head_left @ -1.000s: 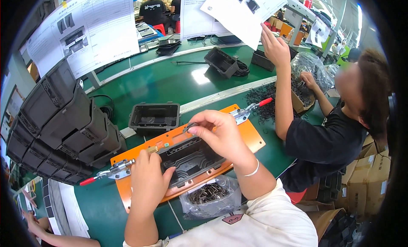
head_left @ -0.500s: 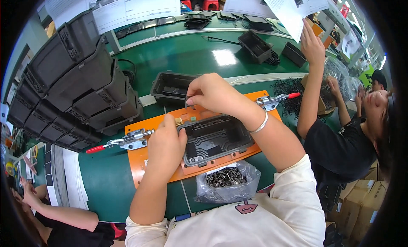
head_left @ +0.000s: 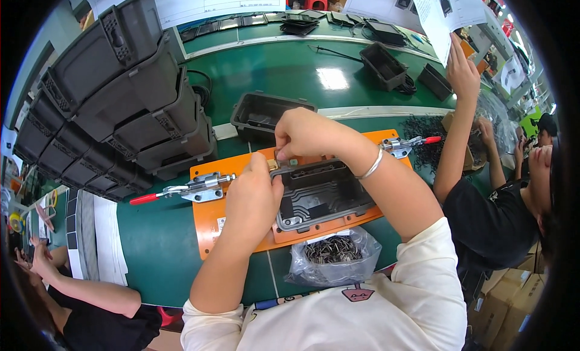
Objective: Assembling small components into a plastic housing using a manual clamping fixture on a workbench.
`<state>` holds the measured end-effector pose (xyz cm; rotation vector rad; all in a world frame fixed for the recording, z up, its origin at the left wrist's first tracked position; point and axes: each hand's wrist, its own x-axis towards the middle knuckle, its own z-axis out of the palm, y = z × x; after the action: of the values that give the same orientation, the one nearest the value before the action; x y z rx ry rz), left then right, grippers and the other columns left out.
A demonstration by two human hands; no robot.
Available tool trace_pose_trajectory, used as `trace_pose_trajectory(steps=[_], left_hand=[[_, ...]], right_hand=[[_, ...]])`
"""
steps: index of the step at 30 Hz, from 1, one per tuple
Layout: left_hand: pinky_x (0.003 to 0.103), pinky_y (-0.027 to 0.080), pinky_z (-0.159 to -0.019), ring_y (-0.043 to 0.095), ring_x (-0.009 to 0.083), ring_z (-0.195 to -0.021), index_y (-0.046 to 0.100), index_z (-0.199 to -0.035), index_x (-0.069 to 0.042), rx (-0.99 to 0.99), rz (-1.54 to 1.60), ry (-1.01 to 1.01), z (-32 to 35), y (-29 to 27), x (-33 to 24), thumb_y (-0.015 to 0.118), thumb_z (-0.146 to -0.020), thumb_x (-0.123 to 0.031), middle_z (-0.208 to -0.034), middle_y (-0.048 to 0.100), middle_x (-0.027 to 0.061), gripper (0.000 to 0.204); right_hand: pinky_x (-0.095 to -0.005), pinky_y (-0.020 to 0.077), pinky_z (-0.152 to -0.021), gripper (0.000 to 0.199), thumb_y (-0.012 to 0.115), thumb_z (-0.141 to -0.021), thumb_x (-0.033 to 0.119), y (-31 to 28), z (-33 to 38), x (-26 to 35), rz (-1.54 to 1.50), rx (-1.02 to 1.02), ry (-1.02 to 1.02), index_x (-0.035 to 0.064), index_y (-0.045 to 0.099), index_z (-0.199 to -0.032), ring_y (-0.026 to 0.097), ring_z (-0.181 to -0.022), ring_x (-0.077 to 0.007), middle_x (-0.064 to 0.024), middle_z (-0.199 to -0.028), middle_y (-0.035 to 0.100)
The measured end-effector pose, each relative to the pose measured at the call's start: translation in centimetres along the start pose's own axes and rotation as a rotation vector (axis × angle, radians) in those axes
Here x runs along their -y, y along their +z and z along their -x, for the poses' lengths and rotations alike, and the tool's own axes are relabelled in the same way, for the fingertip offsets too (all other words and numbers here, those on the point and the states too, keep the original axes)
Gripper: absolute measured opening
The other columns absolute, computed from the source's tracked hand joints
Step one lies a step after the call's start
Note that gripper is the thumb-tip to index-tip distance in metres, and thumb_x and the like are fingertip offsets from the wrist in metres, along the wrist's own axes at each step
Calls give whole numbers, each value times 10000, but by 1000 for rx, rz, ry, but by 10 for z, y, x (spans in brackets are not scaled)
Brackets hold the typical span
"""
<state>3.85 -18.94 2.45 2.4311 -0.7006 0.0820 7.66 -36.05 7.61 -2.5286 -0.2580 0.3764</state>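
Both hands have drawn together at the housing's (head_left: 320,191) upper left corner. Dark grey, ribbed inside, the housing lies open on the orange jig (head_left: 208,215). Left hand (head_left: 251,197) and right hand (head_left: 305,133) pinch a small brass part (head_left: 273,165) there.

A green bench (head_left: 290,73) carries everything. At its centre lies an orange fixture plate (head_left: 211,209), with a red-handled toggle clamp at 9 o'clock (head_left: 181,189) and another at 2 o'clock (head_left: 406,143). A clear bag of small dark metal parts (head_left: 334,257) lies at 6 o'clock, just beside the plate. An empty black housing (head_left: 266,112) sits at 12 o'clock. Stacked dark bins (head_left: 115,103) fill 10 o'clock. White paper sheets (head_left: 109,245) lie at 8 o'clock. Further black housings (head_left: 382,64) sit at 1 o'clock, and loose dark parts (head_left: 426,133) spread at 2 o'clock.
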Motion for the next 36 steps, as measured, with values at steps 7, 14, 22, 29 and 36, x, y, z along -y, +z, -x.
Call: trace_pose_trajectory(steps=[7,14,22,29,36], left_hand=[[445,511,-623,635,394,-730,439,-933,3,-23,1,51,-1,5,4,649,-813,-112,-825,616,222,268],[437,517,-623,639,389,-723,450,-937,-6,-28,-29,36,-3,1,2,665,-807,-143,-804,622,209,286],[343,452,-554,594,278,-616,537,-801,8,-135,-26,90,15,-62,15,728,-788,-147,-689,596,143,246],[280,397,-472,514,184,-517,540,-831,-1,-249,107,90,47,-106,16,753,-741,-62,-706,545,101,240],[274,407,-474,523,181,-528,555,-860,2,-216,54,86,47,-116,19,780,-699,-54,-744,560,99,282]], right_hand=[[-352,504,-537,157,762,-713,107,12,-9,-9,35,71,56,2,670,-785,645,-631,-237,-121,-690,649],[-316,486,-554,283,791,-698,109,14,5,-17,-131,-179,19,-17,596,-859,625,-682,-203,-98,-726,594],[-391,497,-667,126,685,-737,122,35,84,9,294,-371,-248,23,629,-793,611,-728,-319,-143,-779,602],[-346,491,-624,409,656,-756,141,93,168,7,402,-374,-356,-16,565,-1123,614,-699,-254,-99,-835,589],[-340,498,-616,279,688,-729,148,101,178,-1,264,-296,-323,20,619,-968,615,-697,-243,-79,-783,565]])
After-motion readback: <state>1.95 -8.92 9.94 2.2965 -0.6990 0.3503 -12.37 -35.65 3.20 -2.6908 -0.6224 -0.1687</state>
